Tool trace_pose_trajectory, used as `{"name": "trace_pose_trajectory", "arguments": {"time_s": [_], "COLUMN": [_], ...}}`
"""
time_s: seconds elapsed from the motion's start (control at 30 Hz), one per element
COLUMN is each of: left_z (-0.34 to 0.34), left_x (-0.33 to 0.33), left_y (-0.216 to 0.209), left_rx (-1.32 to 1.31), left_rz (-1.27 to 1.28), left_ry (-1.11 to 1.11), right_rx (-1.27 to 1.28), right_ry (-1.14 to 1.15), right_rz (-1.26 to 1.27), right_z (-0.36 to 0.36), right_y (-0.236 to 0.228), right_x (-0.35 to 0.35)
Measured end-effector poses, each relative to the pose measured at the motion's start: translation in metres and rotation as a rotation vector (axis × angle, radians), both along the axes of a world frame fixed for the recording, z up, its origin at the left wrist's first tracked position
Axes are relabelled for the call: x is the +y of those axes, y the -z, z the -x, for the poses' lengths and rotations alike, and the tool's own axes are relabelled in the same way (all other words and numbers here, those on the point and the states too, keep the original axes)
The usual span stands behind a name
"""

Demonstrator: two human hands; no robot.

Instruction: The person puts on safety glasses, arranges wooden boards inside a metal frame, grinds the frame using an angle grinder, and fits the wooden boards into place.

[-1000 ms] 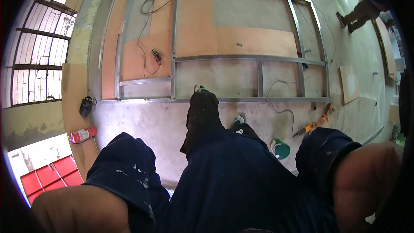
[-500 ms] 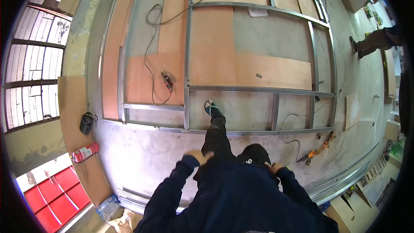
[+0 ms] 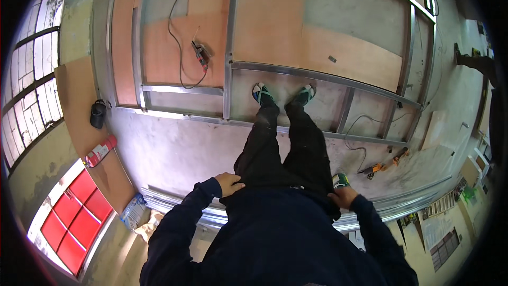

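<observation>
While the person stood with two feet on the floor at centre frame, the left hand [image 3: 230, 183] and right hand [image 3: 344, 197] lay well apart, each resting on the dark trousers [image 3: 283, 148] at the hips, gripping no tool. Those trousers ran lengthwise from lower centre up toward the metal frame [image 3: 317, 77]. One red cylinder [image 3: 100, 151] lay at left, one pale bag [image 3: 132, 211] at lower left, and one orange tool [image 3: 381, 167] at right.

Crumpled white-and-blue bag [image 3: 133, 211] lies on the floor at lower left, beside the stacked metal rails [image 3: 174, 204]. Small green-topped can [image 3: 340, 180] sits by the right hip. No signs or screens legible.
</observation>
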State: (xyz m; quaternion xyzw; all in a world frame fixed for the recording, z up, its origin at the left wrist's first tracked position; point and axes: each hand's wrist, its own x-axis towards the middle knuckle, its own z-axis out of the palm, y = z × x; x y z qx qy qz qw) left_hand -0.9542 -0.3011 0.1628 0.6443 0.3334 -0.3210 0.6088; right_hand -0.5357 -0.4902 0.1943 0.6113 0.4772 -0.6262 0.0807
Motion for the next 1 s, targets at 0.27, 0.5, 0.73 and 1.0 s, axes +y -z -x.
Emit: {"name": "trace_pose_trajectory", "arguments": {"time_s": [0.27,0.5,0.73,1.0], "left_z": [0.002,-0.094,-0.243,-0.273], "left_x": [0.108,0.254,0.301,0.28], "left_y": [0.168,0.429,0.632,0.708], "left_rx": [0.081,0.02,0.022,-0.129], "left_rz": [-0.416,-0.715,-1.077,-1.537], "left_ry": [-0.389,-0.223,-0.084,-0.08], "right_rx": [-0.28,-0.53,-0.719,-0.73], "right_ry": [-0.099,0.112,0.299,0.353], "right_rz": [-0.089,-0.395,-0.651,-0.86], "right_z": [-0.127,-0.156,-0.154,-0.128], "right_y": [0.29,0.523,0.704,0.782], "right_x": [0.133,0.314,0.415,0.469]}}
